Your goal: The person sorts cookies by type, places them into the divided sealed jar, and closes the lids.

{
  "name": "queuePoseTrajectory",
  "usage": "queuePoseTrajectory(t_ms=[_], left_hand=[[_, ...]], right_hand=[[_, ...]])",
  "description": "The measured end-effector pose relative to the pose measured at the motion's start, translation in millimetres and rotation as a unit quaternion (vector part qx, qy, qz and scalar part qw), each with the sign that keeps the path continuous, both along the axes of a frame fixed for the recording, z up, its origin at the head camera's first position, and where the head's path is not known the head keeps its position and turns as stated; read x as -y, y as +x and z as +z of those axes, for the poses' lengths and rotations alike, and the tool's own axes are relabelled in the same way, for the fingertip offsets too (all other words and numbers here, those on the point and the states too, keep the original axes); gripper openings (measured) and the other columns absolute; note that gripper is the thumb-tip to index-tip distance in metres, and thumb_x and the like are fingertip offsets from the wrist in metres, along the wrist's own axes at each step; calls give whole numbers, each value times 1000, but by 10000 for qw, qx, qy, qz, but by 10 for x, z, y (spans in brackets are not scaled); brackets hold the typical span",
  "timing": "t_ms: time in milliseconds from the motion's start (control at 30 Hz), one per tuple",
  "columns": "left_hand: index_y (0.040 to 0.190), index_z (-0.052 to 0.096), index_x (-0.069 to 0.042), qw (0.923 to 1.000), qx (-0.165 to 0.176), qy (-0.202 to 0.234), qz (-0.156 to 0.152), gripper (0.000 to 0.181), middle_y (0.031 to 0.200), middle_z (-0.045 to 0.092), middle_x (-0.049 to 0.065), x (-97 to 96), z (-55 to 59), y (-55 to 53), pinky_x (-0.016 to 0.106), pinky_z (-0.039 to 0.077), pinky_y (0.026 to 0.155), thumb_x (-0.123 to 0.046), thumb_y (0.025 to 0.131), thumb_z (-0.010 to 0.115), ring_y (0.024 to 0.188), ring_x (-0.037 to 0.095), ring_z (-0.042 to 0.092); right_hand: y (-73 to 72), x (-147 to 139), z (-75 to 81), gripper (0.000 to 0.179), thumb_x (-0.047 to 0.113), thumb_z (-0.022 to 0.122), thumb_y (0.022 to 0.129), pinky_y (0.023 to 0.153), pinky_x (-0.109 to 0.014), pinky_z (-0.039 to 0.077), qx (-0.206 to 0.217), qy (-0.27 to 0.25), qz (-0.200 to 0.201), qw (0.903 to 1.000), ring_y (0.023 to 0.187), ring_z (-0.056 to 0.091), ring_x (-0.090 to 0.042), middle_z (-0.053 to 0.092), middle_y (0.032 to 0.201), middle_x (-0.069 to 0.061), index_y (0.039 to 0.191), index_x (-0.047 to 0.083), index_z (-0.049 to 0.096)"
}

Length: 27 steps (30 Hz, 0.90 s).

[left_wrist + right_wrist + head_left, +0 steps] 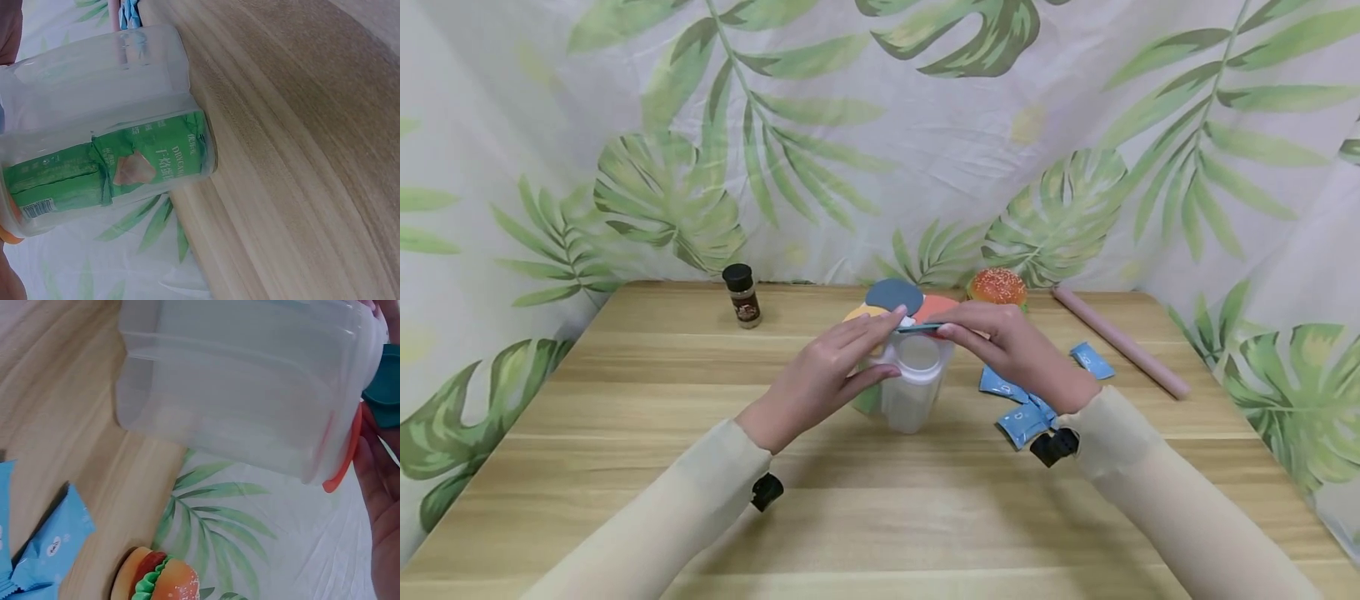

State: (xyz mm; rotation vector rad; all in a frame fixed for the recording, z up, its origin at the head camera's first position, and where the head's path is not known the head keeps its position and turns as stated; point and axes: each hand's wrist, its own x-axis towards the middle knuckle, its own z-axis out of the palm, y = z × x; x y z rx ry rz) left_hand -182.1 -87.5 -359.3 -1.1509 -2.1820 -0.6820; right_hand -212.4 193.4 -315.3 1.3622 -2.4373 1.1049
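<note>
A clear plastic storage jar with several compartments stands on the table, topped by a blue lid, a yellow lid and an orange-red lid. Its front compartment shows a round uncovered mouth. My right hand pinches a teal lid between thumb and fingers, tilted just above that mouth. On the other side, my left hand has its fingers stretched out, fingertips by the teal lid and thumb near the jar's rim. Green packets show through one compartment; the one nearest the right wrist camera looks see-through.
Blue sachets lie right of the jar, under my right forearm. A toy burger sits behind them, with a pink rod farther right. At the back left stands a spice bottle with a black cap. A leaf-patterned cloth hangs behind.
</note>
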Motion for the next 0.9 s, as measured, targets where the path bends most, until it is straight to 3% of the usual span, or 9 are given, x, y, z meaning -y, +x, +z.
queuePoseTrajectory(t_ms=[133,367,633,900], left_hand=[[157,47,-5,10000,56,45,11,78,136,70,13,4,-8,-16,40,58,108,-20,90,83,125,26,69],[163,39,-12,9997,226,31,82,86,138,69,13,7,-1,-24,42,55,112,-24,90,83,127,26,68],[164,38,-15,9994,330,58,66,89,139,69,13,22,16,-38,44,56,111,-23,89,84,128,27,66],[164,37,-14,9976,668,132,126,88,141,68,13,13,20,-16,43,56,111,-24,90,83,129,27,66]], right_hand=[[-58,34,35,24,7,59,106,92,-26,61,125,-90,-108,9998,104,75,-15,80,114,-4,122,10,78],[-126,91,107,24,10,58,108,85,-24,61,695,-190,-376,9967,91,73,-17,80,107,-10,120,5,78],[-180,149,170,24,14,57,109,72,-24,54,834,-52,-751,9937,74,63,-17,75,86,-8,108,7,79],[-171,183,185,26,20,56,110,67,-25,51,1030,-59,-903,9906,69,59,-19,73,82,-7,107,9,79]])
